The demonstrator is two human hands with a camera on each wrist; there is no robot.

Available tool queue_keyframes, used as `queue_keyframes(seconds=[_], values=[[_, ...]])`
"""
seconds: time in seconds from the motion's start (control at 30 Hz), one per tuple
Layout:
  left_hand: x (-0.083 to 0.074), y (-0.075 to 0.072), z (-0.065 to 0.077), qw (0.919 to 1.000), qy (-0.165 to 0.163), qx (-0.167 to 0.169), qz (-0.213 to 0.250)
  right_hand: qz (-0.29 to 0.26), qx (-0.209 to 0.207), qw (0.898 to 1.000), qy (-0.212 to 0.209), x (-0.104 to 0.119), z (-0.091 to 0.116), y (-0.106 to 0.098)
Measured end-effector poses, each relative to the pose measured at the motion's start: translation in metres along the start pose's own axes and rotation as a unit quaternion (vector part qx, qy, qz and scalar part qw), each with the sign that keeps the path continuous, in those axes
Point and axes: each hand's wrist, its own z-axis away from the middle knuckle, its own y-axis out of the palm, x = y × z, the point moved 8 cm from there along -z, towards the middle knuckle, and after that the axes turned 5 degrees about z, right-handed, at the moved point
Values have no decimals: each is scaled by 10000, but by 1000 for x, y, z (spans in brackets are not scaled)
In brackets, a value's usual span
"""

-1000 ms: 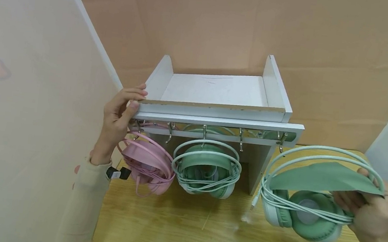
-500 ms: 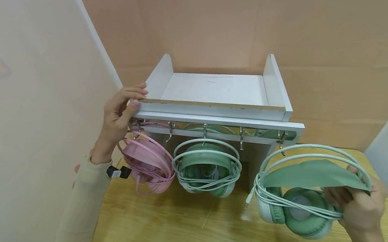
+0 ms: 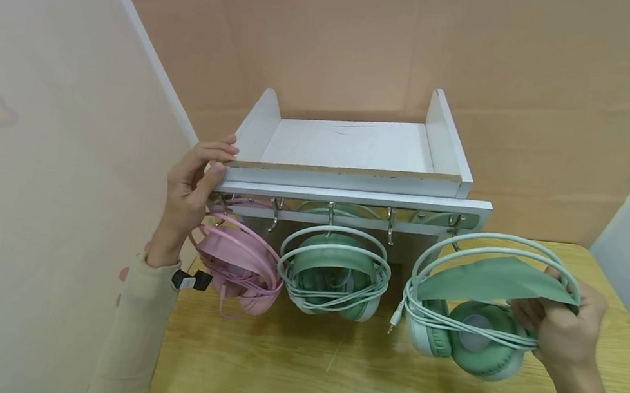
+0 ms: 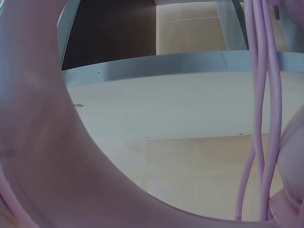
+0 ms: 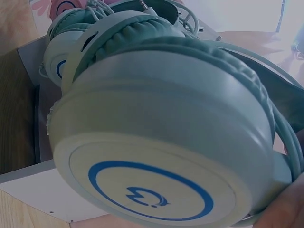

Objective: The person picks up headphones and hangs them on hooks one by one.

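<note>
My right hand (image 3: 568, 329) grips the right end of a green headphone's headband. Its padded ear cups (image 3: 485, 345) hang below, with the coiled cable (image 3: 471, 331) looped across them. The upper arc overlaps the rack's rightmost hook (image 3: 456, 224) in the head view; whether they touch, I cannot tell. A white ear cup (image 5: 156, 114) of this headphone fills the right wrist view. My left hand (image 3: 190, 185) holds the left end of the white hook rack (image 3: 350, 196), thumb in front and fingers over the top. The left wrist view shows a pink headband (image 4: 52, 156) and pink cable (image 4: 260, 95).
Pink headphones (image 3: 250, 257) hang at the rack's left end, and other green headphones (image 3: 337, 254) hang from its middle hook. Bare hooks (image 3: 390, 224) stand between. Beneath lies a glossy wooden tabletop (image 3: 294, 376). Light panels (image 3: 66, 129) rise at both sides.
My right hand has moved left with the green headphones, bringing them nearer the rack's right end and over the last hook in view. My left hand stays on the rack.
</note>
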Motion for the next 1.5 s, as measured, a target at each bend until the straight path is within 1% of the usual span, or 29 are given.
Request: queue_keyframes(seconds=[0.3,0.5,0.73,1.0,1.23,1.5], values=[[0,-1,1,10000,7,11,-20,67,7,10000,2,-11,0,-1],[0,0,0,10000,29,9,-12,227,-56,9997,109,-17,0,0],[0,-1,0,10000,7,0,-19,224,-80,9995,219,-22,2,2],[0,-1,0,10000,-17,-1,-39,174,-15,9997,181,-25,2,7],[-1,0,0,10000,19,8,-36,181,19,9994,302,-30,4,10],[0,0,0,10000,-2,6,-58,232,106,9996,102,-31,5,14]])
